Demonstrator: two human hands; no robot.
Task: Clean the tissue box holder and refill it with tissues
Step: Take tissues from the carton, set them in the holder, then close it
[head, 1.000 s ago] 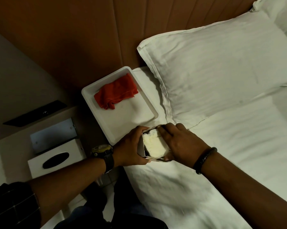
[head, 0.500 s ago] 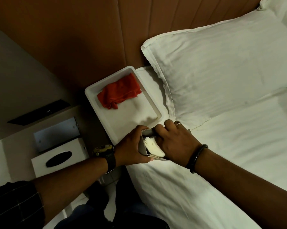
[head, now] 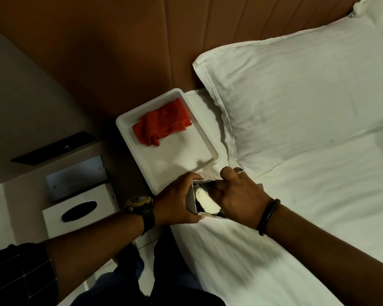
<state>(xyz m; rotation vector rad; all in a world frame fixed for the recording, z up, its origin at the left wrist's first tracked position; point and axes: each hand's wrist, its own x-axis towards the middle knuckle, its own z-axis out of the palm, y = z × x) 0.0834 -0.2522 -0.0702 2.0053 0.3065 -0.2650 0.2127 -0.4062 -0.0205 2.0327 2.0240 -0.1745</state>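
Observation:
A small tissue pack (head: pixel 191 198) lies on the bed's near left edge, its end open and white tissues (head: pixel 207 203) showing inside. My left hand (head: pixel 175 199) grips the pack's left side. My right hand (head: pixel 239 197) has its fingers curled into the open end, on the tissues. A white tissue box holder (head: pixel 80 212) with a dark oval slot stands on the bedside table at the left. A red cloth (head: pixel 161 122) lies crumpled in a white tray (head: pixel 128 120) on the bed corner.
A large white pillow (head: pixel 296 96) lies against the brown padded headboard (head: pixel 142 45). A white sheet (head: pixel 318 217) covers the bed. A grey wall plate (head: pixel 75 175) stands behind the holder. My legs and the floor are below.
My right hand's fingers have pushed deeper into the pack, covering more of the tissues. The view has shifted slightly; both hands stay on the pack.

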